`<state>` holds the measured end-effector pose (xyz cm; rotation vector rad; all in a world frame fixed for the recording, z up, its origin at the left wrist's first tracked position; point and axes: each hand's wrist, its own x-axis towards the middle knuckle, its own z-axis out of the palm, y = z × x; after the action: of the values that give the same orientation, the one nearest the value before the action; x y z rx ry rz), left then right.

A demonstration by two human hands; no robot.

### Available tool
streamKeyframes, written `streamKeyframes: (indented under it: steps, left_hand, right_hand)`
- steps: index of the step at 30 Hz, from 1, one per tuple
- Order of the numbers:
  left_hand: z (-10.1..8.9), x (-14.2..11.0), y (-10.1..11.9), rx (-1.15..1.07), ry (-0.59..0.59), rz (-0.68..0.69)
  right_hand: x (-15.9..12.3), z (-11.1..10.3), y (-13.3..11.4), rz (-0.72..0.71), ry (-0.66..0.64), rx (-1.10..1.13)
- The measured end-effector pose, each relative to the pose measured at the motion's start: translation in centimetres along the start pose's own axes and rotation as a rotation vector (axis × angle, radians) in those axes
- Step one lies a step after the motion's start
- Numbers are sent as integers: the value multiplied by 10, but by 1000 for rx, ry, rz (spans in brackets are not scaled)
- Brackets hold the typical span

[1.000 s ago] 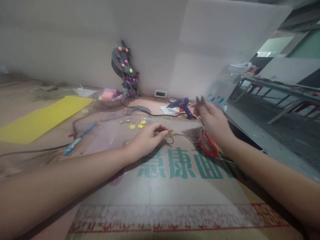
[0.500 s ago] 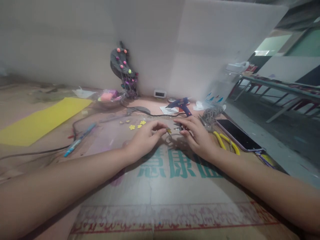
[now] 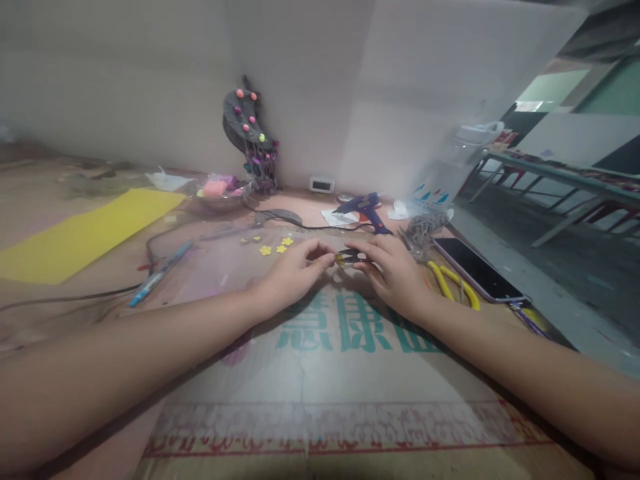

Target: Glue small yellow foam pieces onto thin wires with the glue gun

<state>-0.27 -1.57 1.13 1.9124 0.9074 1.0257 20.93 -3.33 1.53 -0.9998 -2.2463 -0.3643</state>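
Between the fingertips of my left hand is a small yellow piece, pinched at its edge; it is too small to make out its shape. My right hand is closed around a pair of small dark thread snips. The blades point left and meet the yellow piece. Several small yellow flower cut-outs lie on the board just beyond my left hand. Beneath both hands is a printed cardboard sheet with green characters.
A blue glue gun lies behind my hands, its cord running left. To the right are yellow-handled pliers, a phone and grey yarn. A yellow sheet and blue pen lie left. A grey moon decoration leans on the wall.
The snips in my right hand have moved left, and their blades now reach the yellow piece. My left hand has stayed nearly in place, still pinching it.
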Motion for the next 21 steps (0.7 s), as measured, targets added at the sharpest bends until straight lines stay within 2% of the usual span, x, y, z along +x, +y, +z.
streamKeyframes:
  steps: [21]
  left_hand:
    - [0,0,3,19,-27,-5]
  right_hand:
    - [1,0,0,-17,-19,-18]
